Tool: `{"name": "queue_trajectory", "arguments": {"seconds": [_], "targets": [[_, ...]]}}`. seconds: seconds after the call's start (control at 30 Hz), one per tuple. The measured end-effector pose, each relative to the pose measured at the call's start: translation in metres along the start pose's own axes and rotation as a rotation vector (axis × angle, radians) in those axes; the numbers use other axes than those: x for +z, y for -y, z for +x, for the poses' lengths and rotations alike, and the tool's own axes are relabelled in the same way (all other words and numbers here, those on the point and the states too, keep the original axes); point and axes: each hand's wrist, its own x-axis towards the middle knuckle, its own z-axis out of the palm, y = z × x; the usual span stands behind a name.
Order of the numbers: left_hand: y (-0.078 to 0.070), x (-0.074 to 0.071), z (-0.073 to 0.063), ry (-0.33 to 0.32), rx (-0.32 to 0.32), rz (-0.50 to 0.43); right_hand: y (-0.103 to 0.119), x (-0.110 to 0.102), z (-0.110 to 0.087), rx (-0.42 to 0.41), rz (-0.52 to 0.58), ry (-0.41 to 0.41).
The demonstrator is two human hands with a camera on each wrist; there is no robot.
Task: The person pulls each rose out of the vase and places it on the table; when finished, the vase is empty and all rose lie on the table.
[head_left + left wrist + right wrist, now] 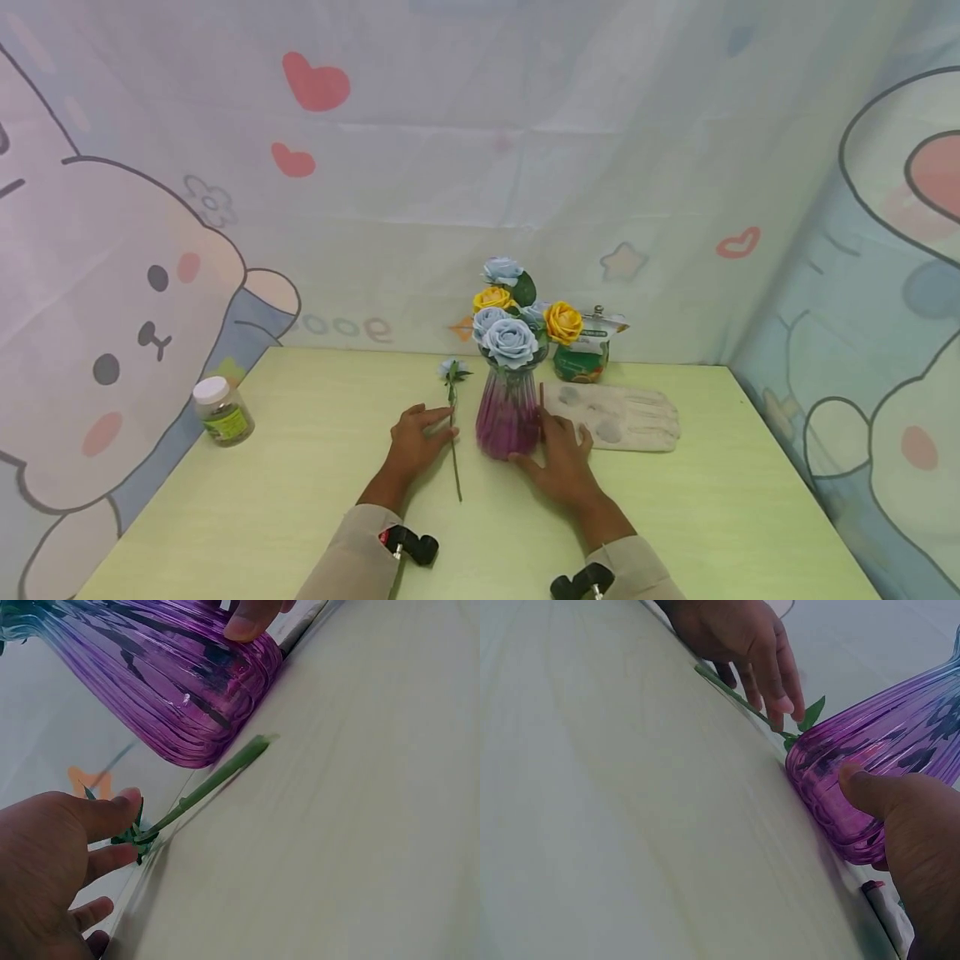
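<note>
A purple ribbed glass vase [507, 417] stands upright on the table, holding pale blue roses [512, 342] and yellow roses [563, 322]. My right hand [562, 462] grips its lower part, thumb at the front and fingers along the right side; in the right wrist view the thumb [862, 787] presses the glass. Left of the vase lies a single pale blue artificial flower [453, 368] with a thin green stem [217, 780]. My left hand [417, 440] is at this stem, thumb and index finger spread to either side below the leaves. Whether the fingertips touch it, I cannot tell.
Right of the vase lies a pale work glove [637, 421]. Behind it stands a green and white bag [583, 358] with a clip on top. A white-lidded jar [225, 412] sits at the table's left edge. Printed cloth [450, 167] hangs behind.
</note>
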Motion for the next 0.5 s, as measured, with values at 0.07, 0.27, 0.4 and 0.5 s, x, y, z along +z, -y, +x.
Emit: {"name": "queue_trajectory", "arguments": {"seconds": [0.07, 0.27, 0.4, 0.5], "targets": [[-0.002, -0.001, 0.001, -0.033, 0.036, -0.017, 0.000, -0.001, 0.000, 0.008, -0.002, 0.002], [-0.017, -0.008, 0.002, -0.103, 0.134, -0.060, -0.001, -0.001, 0.001, 0.006, -0.004, -0.001], [-0.030, -0.013, 0.003, -0.121, 0.146, -0.069, 0.000, 0.000, 0.000, 0.004, 0.012, -0.006], [-0.045, -0.017, 0.005, -0.131, 0.159, -0.101, 0.000, 0.000, -0.001, 0.004, 0.017, -0.006]]}}
